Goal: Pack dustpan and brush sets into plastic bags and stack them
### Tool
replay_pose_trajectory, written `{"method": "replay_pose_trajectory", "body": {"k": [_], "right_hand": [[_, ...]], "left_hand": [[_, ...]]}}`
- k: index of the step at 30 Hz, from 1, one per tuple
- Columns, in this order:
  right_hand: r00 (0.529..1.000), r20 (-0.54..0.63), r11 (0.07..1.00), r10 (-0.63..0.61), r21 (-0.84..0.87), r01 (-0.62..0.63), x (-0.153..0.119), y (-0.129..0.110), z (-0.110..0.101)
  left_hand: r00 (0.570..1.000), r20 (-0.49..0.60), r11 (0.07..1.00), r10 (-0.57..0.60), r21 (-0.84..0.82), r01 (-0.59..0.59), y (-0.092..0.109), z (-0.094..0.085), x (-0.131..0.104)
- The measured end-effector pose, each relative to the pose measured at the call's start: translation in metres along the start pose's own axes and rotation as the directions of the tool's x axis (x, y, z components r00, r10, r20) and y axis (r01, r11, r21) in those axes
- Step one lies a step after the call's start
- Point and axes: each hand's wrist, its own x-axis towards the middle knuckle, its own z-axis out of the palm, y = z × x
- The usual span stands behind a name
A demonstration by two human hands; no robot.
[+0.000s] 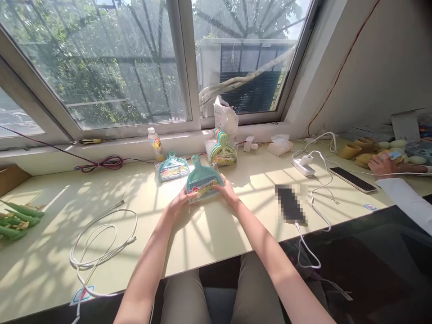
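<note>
A teal dustpan-and-brush set (202, 177) in clear packaging is held upright just over the table in front of me. My left hand (180, 200) grips its lower left corner, and my right hand (228, 191) grips its right side with the thumb on the front. A yellow and red label runs along its lower edge. Just behind and to the left lies another packaged teal dustpan set (173, 168). Behind to the right, several more dustpan sets (222, 150) in green, red and teal stand stacked together in plastic.
A juice bottle (155, 145) stands by the window sill. White cable (101, 252) lies coiled at left, near green pods (18, 220). To the right are a blurred phone (290, 204), a power strip (303, 167) and another phone (353, 179). A co-worker's hand (383, 164) rests at far right.
</note>
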Motion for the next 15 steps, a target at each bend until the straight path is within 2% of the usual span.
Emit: {"method": "replay_pose_trajectory", "body": {"k": [3,7,9,10,12,15], "right_hand": [[0.998,0.017,0.994,0.054,0.095,-0.056,0.001,-0.004,-0.002],[0.996,-0.091,0.996,-0.024,0.082,0.032,0.002,-0.006,-0.008],[0.993,-0.096,0.997,-0.069,0.031,0.072,0.004,-0.006,-0.012],[0.992,-0.096,0.996,-0.086,-0.002,0.086,0.006,-0.006,-0.015],[0.988,-0.108,0.992,-0.111,-0.075,0.103,0.013,-0.006,-0.023],[0.971,-0.154,0.962,-0.184,-0.231,0.146,0.029,-0.01,-0.041]], "left_hand": [[0.993,-0.075,0.996,0.091,0.0,-0.091,-0.009,0.006,0.006],[0.961,-0.083,0.963,0.263,0.083,-0.257,-0.018,0.019,0.01],[0.929,-0.151,0.935,0.338,0.17,-0.312,-0.02,0.028,0.016],[0.911,-0.213,0.927,0.353,0.209,-0.31,-0.019,0.032,0.022],[0.896,-0.333,0.943,0.295,0.253,-0.217,-0.013,0.039,0.037],[0.899,-0.384,0.949,0.208,0.303,-0.09,0.001,0.047,0.065]]}}
